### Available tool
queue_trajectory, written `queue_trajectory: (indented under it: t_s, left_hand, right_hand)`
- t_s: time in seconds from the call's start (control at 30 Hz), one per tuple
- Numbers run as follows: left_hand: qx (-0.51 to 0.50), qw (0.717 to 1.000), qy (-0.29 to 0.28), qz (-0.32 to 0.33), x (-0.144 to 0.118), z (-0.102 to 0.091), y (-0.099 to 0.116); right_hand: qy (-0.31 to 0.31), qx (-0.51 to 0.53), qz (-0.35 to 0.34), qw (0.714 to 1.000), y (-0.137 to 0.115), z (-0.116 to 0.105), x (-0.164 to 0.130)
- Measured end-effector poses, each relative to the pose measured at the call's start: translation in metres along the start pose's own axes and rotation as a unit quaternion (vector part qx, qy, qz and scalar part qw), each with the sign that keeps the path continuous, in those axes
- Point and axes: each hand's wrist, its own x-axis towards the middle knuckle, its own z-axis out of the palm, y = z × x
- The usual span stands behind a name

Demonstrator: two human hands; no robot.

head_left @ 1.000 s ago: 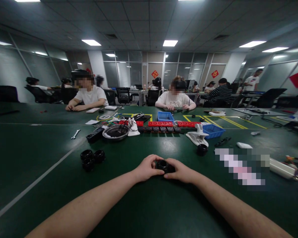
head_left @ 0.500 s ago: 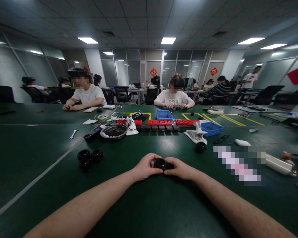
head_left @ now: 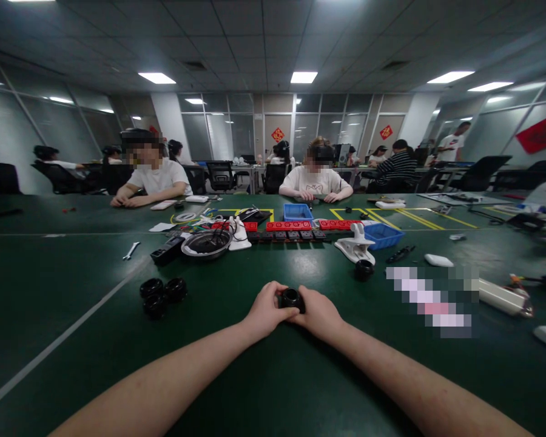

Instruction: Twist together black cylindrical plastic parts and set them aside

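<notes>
Two hands on one part: left hand [head_left: 266,311] and right hand [head_left: 318,312] both close around a small black ring [head_left: 292,298], fingers pinching it from 9 and 3 o'clock, low over the green table [head_left: 273,376], dead centre ahead of the person. The ring looks like hard moulded plastic or rubber, round with a hollow centre and a glossy rim; likely light and stiff, not fragile, maybe a bit slick on the smooth outer wall. Best grip is my guess: thumb and forefinger on the outer rim, opposite sides, as it is held here. Whether it touches the table I cannot tell. At 10 o'clock from the hands, well apart, sits a cluster of three similar black rings [head_left: 160,294], chunky and matte. One more black ring [head_left: 364,269] lies at 2 o'clock, near a white plastic clamp [head_left: 355,246]. Further off at 11 o'clock is a shallow metal bowl [head_left: 206,244] with dark wires in it, shiny rim. At 12 o'clock runs a row of red blocks [head_left: 295,226], with blue plastic bins [head_left: 382,235] behind and beside. The table surface is a smooth, slightly reflective mat.
</notes>
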Motion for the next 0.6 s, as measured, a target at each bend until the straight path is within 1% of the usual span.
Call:
queue_trajectory:
  t_s: [0.07, 0.13, 0.2, 0.27, 0.33, 0.37, 0.5, 0.6]
  left_hand:
    - [-0.025, 0.999, -0.039, 0.006, 0.002, -0.003, -0.003]
    - [-0.051, 0.995, -0.090, 0.016, 0.005, -0.008, -0.004]
    - [-0.076, 0.988, -0.135, 0.022, 0.006, -0.013, -0.003]
    - [-0.086, 0.983, -0.162, 0.021, 0.006, -0.017, 0.000]
    - [-0.078, 0.982, -0.171, 0.016, 0.006, -0.020, 0.003]
    - [-0.073, 0.982, -0.172, 0.015, 0.006, -0.021, 0.004]
    - [-0.073, 0.981, -0.178, 0.015, 0.006, -0.020, 0.003]
    - [-0.067, 0.982, -0.173, 0.019, 0.006, -0.020, 0.001]
  right_hand:
    - [-0.008, 0.011, -0.024, 1.000, 0.001, -0.003, -0.001]
    - [-0.028, 0.059, -0.077, 0.995, 0.007, -0.008, 0.000]
    - [-0.062, 0.114, -0.129, 0.983, 0.014, -0.014, 0.002]
    - [-0.109, 0.161, -0.158, 0.968, 0.020, -0.019, 0.004]
    - [-0.142, 0.203, -0.169, 0.954, 0.023, -0.021, 0.006]
    - [-0.149, 0.218, -0.170, 0.949, 0.024, -0.022, 0.006]
    - [-0.142, 0.227, -0.162, 0.950, 0.023, -0.021, 0.007]
    - [-0.142, 0.229, -0.166, 0.948, 0.024, -0.019, 0.008]
